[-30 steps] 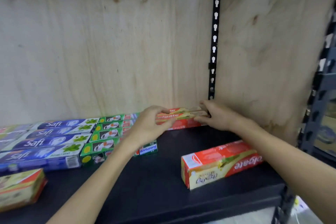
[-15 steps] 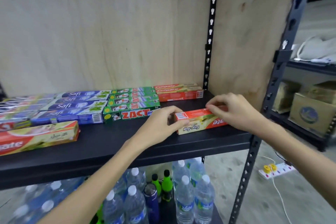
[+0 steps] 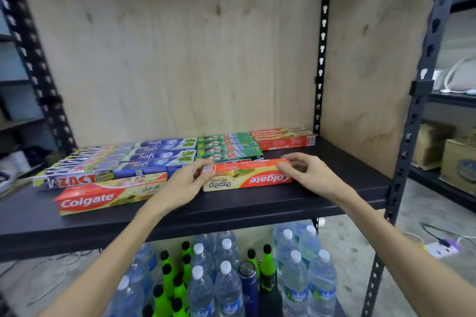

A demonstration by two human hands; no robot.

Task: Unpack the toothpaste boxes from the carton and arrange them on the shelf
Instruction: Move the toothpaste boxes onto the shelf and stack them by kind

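Both hands on one red-and-yellow Colgate box (image 3: 247, 175), lying flat on the black shelf (image 3: 231, 211) near its front edge, logo upside down to the camera. Left hand (image 3: 184, 184) curled round the box's left end, thumb and fingertips closing on the end flap. Right hand (image 3: 309, 172) gripping the right end, fingers draped over the top edge and thumb on the near face. Box resting on the shelf or barely off it; cannot tell which.

Just left of it, a second Colgate box (image 3: 108, 194), flat, logo upright, angled slightly toward the front left, its right end partly hidden behind the left hand. Behind, along the plywood back panel (image 3: 167, 59), rows of flat boxes side by side: black-and-white Zact boxes (image 3: 79, 170) at far left, blue Safi boxes (image 3: 159, 153) next, green Zact boxes (image 3: 228, 147) next, and a small stack of Colgate boxes (image 3: 283, 136) at the right, beside the rear perforated upright (image 3: 322, 59).

Below the shelf, upright clear water bottles (image 3: 226, 280) with white caps, mixed with green bottles (image 3: 175, 285) with black caps. Off to the right, cardboard cartons (image 3: 456, 165) on a neighbouring rack and a power strip (image 3: 440, 249) on the floor.
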